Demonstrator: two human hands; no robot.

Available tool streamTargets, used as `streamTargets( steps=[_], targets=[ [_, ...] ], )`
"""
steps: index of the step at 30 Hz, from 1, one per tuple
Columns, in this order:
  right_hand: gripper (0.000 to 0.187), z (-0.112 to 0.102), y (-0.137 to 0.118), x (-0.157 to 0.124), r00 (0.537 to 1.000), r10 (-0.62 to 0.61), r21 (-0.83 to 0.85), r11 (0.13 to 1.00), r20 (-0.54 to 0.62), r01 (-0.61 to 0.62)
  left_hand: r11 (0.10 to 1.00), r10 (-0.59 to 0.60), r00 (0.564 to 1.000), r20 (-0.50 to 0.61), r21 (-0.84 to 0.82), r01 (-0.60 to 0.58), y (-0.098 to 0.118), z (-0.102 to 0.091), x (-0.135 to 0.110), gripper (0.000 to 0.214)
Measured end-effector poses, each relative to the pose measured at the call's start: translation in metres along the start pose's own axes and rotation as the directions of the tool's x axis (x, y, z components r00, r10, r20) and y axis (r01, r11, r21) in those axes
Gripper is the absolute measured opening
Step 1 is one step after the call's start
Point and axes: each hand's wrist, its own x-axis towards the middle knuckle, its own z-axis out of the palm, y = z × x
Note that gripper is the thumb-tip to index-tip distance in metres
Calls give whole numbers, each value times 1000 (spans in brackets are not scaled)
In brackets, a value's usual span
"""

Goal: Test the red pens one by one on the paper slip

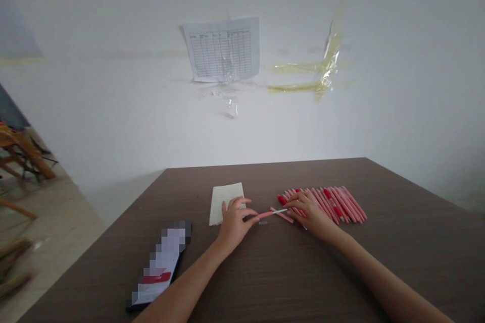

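Note:
My left hand [237, 219] pinches the end of a pink pen barrel [265, 214] between thumb and fingertips. A thin white rod [279, 211], which looks like a pen refill, runs in line with that barrel, and the fingertips of my right hand [308, 212] are closed on its other end. Just below lies another pink pen piece [285, 216] on the table. Beside and partly behind my right hand is a row of pink pens [350, 204], with a few red parts among them. A small clear piece [262, 222] rests under the barrel.
A pale notepad [217, 204] lies behind my left hand, which covers part of it. On the brown table [273, 272], a dark-edged phone-like object [162, 262], blurred out, lies by my left forearm. A printed sheet [223, 50] is taped to the wall.

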Motion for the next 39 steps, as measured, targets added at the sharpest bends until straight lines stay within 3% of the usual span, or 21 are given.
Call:
streamTargets(
  steps=[12, 19, 30, 39],
  targets=[
    [9, 6, 8, 0, 999, -37, -4, 999, -34, 37, 1000, -9, 1000, 22, -11, 9, 2, -2, 0, 7],
    [12, 5, 12, -1, 998, -32, -6, 999, -63, 32, 1000, 3, 1000, -29, 25, -3, -3, 1, 0, 7],
    [10, 4, 24, -1, 983, 42, -96, 994, -177, -60, 984, -143, 981, -132, 84, 155, -9, 0, 5, 9],
    [9, 1, 22, -1, 979, 50, -118, 990, -198, -75, 972, -201, 962, -184, 88, 220, -13, -1, 7, 11]
  ],
)
